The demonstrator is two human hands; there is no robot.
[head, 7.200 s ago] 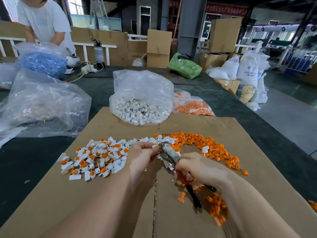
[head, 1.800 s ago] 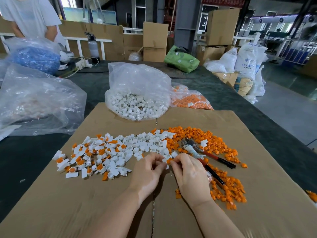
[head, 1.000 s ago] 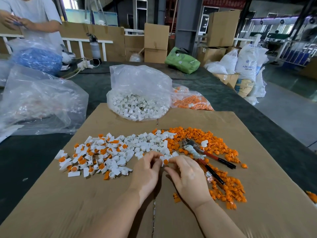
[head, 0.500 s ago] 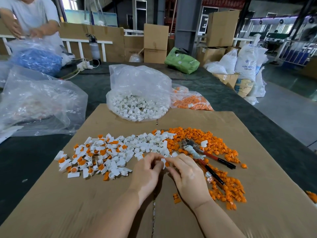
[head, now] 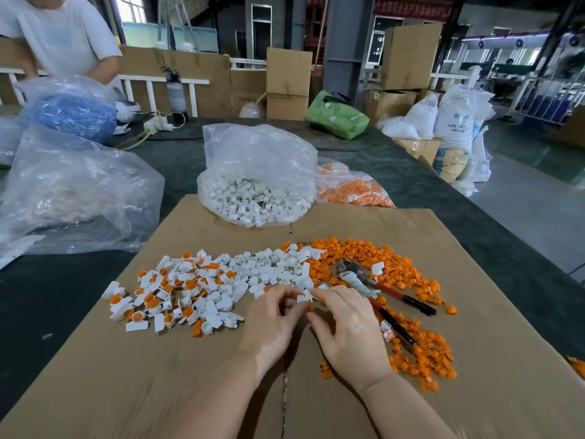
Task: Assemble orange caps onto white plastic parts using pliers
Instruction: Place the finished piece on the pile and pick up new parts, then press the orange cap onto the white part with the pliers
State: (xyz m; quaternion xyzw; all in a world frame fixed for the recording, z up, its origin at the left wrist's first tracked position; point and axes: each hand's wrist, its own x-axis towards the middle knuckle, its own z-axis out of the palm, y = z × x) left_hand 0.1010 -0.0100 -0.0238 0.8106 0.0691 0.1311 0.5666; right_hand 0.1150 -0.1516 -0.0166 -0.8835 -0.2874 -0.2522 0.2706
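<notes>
Both my hands meet at the middle of the cardboard sheet (head: pixel 474 407). My left hand (head: pixel 272 324) pinches a small white plastic part (head: pixel 304 295) at its fingertips. My right hand (head: pixel 348 331) pinches an orange cap (head: pixel 310 305) against that part. The pliers (head: pixel 376 291), with red and black handles, lie untouched on the sheet just right of my right hand. A pile of white parts (head: pixel 253 270), some fitted with orange caps, spreads to the left. Loose orange caps (head: pixel 357 251) curve around the pliers to the right.
A clear bag of white parts (head: pixel 253 191) and a bag of orange caps (head: pixel 354 190) stand behind the sheet. Large clear bags (head: pixel 72 191) lie at the left. A person in a white shirt (head: pixel 63 33) works at the far left. Boxes and sacks (head: pixel 456 122) stand beyond the table.
I put the pliers down on the cardboard. Both hands then came together, picked up a white part and an orange cap, and now hold them against each other.
</notes>
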